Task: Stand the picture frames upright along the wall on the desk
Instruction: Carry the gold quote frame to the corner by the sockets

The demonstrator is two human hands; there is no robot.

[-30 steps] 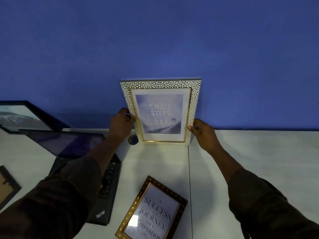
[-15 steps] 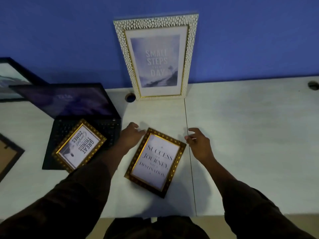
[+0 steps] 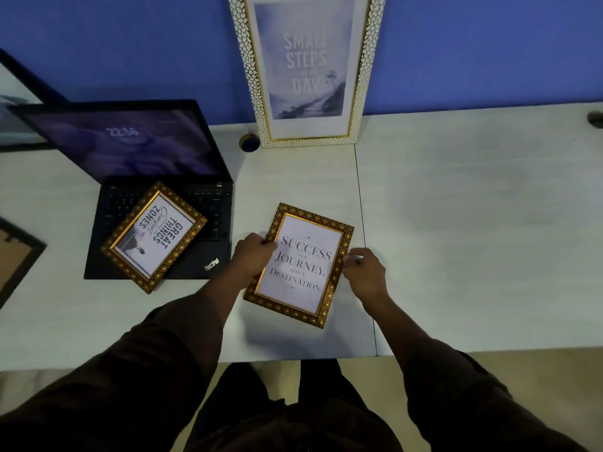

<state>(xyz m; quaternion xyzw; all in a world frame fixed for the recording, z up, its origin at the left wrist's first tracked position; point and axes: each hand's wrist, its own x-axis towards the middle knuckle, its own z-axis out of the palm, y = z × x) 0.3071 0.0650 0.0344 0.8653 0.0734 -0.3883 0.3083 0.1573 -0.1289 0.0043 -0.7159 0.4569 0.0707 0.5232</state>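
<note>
A gold-brown frame reading "Success is a journey" (image 3: 301, 267) lies flat near the desk's front edge. My left hand (image 3: 251, 256) grips its left side and my right hand (image 3: 363, 272) grips its right side. A white pebbled frame reading "Small steps every day" (image 3: 306, 70) stands upright against the blue wall, free of both hands. Another gold-brown frame reading "Great things" (image 3: 155, 236) lies flat on the laptop keyboard. A black frame (image 3: 16, 93) leans at the far left by the wall.
An open black laptop (image 3: 156, 190) sits left of centre on the white desk (image 3: 473, 223). A dark frame (image 3: 16, 259) lies at the left edge. Cable holes (image 3: 249, 142) are near the wall. The desk's front edge is close to my body.
Both hands let go of the white frame, which stays standing at the wall, and came down onto the sides of the "Success" frame. The view tilted downward.
</note>
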